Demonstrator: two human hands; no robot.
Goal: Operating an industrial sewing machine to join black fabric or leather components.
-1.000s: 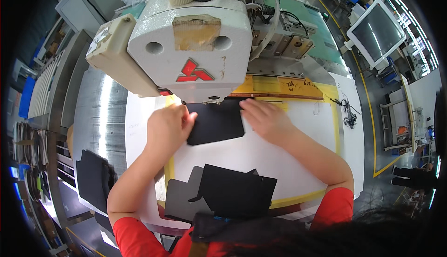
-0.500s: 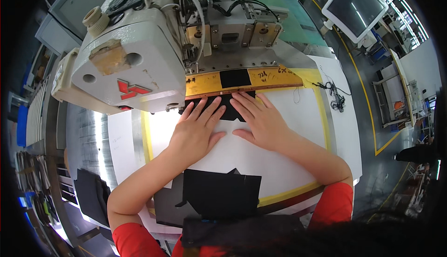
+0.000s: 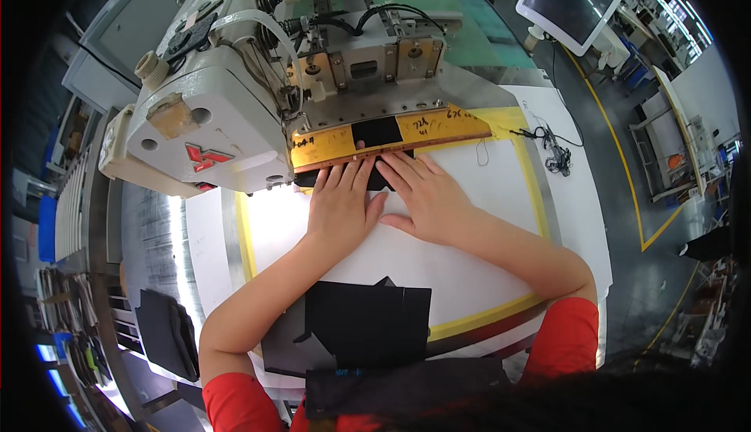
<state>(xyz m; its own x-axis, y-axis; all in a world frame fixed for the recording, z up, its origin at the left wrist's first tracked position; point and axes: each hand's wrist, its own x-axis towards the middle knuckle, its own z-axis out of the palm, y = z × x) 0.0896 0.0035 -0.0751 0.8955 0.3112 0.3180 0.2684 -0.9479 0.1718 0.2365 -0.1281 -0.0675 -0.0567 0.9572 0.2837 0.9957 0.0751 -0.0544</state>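
My left hand [image 3: 341, 207] and my right hand [image 3: 426, 201] lie side by side, fingers stretched out, on a black flat piece [image 3: 381, 182]. Their fingertips reach the lower edge of a yellow guide bar [image 3: 426, 127], which covers part of the piece; some fingertips are hidden by it. The bar belongs to a white industrial sewing machine [image 3: 235, 119], whose head stands just left of my hands. Below them, several black and grey cut pieces [image 3: 368, 322] lie on the white work surface [image 3: 477, 244], which has yellow tape along its border.
A stack of black pieces [image 3: 166, 332] rests at the left on a metal table [image 3: 149, 236]. Black cord [image 3: 557, 154] lies bunched at the right. A screen [image 3: 571, 2] stands at the upper right, beside a floor aisle [image 3: 626, 197] with yellow lines.
The black piece and both hands have moved up to the guide bar. My left hand changed from pinching the piece to lying flat. The view has shifted, showing more of the machine.
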